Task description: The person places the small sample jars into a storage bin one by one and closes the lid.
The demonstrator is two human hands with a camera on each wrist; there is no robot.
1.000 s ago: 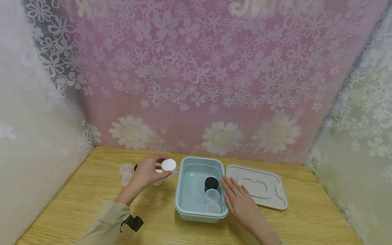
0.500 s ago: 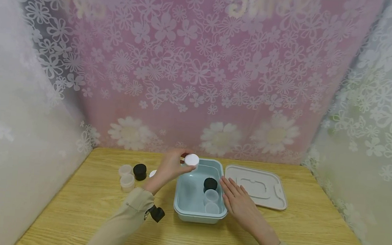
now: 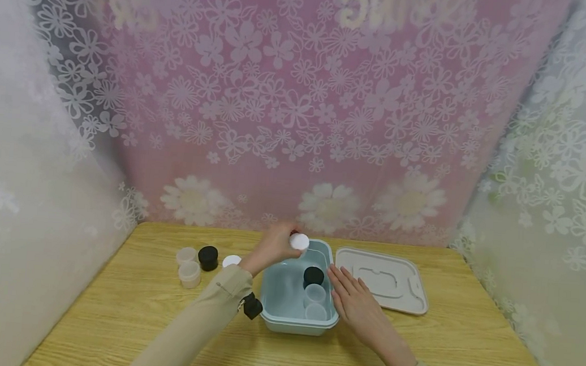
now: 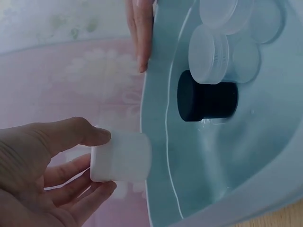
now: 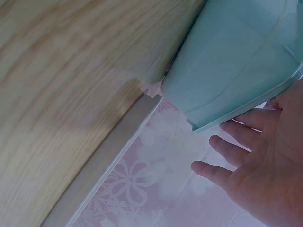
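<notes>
Between thumb and fingers, my left hand (image 3: 275,245) pinches a small white jar (image 4: 122,157) over the far end of the blue plastic bin (image 3: 283,320). Inside the bin, along its right side, stand a black jar (image 3: 313,277) and two clear frosted jars (image 4: 208,54). My right hand (image 3: 363,307) lies with straight fingers against the bin's right rim; from the right wrist view its fingertips (image 5: 232,126) touch or nearly touch the edge.
Left of the bin on the wooden table (image 3: 110,317) stand two frosted jars (image 3: 190,274), a black jar (image 3: 208,258) and a white-lidded jar (image 3: 231,261), partly behind the left arm. A pale lid (image 3: 383,280) lies right of the bin. A patterned curtain hangs behind.
My left hand has carried the white jar rightward from the jars on the left to above the bin's far end. The right hand has stayed at the rim.
</notes>
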